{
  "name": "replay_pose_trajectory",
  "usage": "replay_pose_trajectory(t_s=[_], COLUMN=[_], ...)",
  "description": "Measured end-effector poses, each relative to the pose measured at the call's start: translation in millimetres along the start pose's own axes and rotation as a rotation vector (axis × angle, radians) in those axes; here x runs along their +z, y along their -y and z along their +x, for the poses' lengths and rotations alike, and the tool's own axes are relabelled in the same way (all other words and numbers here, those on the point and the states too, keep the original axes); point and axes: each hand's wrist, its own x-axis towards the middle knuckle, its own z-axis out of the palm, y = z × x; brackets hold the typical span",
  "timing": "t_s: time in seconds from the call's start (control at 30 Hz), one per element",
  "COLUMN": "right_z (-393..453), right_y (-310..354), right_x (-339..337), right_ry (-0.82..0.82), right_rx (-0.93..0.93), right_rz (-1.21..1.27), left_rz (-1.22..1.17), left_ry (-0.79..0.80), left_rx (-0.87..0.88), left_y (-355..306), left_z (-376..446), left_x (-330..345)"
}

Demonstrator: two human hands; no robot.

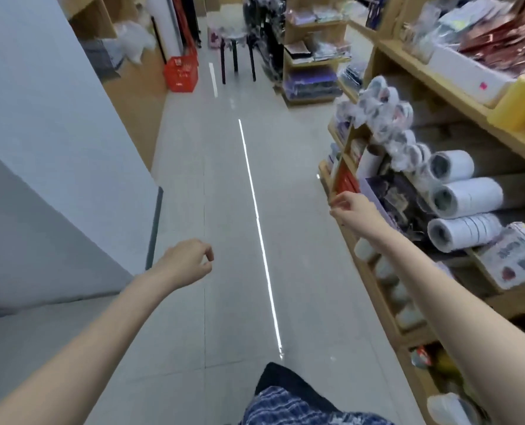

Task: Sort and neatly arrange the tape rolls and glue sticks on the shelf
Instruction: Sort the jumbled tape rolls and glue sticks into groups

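Observation:
Stacks of white tape rolls (pixel 466 196) lie on their sides on the wooden shelf (pixel 374 277) at my right, with wrapped clear tape rolls (pixel 384 108) piled further along. My right hand (pixel 351 207) reaches to the shelf's front edge, beside a dark patterned packet (pixel 396 194), fingers curled near a red and brown item; the blur hides whether it grips anything. My left hand (pixel 187 262) hangs over the aisle floor, fingers loosely curled with nothing in it. No glue stick is recognisable in the blur.
A grey tiled aisle (pixel 230 210) runs ahead with a white light streak. A red basket (pixel 181 73) and a dark stool (pixel 238 53) stand at the far end. A pale wall (pixel 40 148) is at left. More wooden shelves (pixel 313 62) hold packaged goods.

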Motion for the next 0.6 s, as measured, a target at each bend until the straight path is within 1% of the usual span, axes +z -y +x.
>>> replay_pose_trajectory(t_s=[0.1, 0.17, 0.2, 0.23, 0.27, 0.3, 0.33, 0.4, 0.47, 0.6], right_z=[116, 188, 225, 262, 301, 341, 381, 463, 537, 678], right_y=[53, 83, 96, 105, 114, 120, 126, 144, 166, 195], right_x=[10, 20, 25, 30, 34, 36, 36, 31, 20, -3], right_ry=[0.009, -0.002, 0.009, 0.035, 0.058, 0.061, 0.040, -0.028, -0.066, -0.161], right_rx=[-0.097, -0.221, -0.295, -0.368, -0.427, -0.457, -0.460, -0.433, -0.329, -0.106], right_rz=[0.002, -0.053, -0.083, -0.110, -0.139, -0.163, -0.179, -0.182, -0.121, 0.061], left_rz=[-0.047, -0.121, -0.201, -0.329, -0.481, -0.617, -0.696, -0.719, -0.682, -0.596], left_ry=[-0.126, -0.236, -0.299, -0.343, -0.363, -0.347, -0.314, -0.270, -0.248, -0.180], left_rx=[-0.004, 0.001, -0.009, -0.036, -0.068, -0.095, -0.107, -0.105, -0.095, -0.006], left_y=[34, 58, 69, 81, 92, 102, 111, 129, 139, 147], left_z=[92, 158, 194, 231, 271, 312, 353, 433, 502, 645], left_x=[-57, -92, -110, -127, -146, -164, -182, -223, -261, -332])
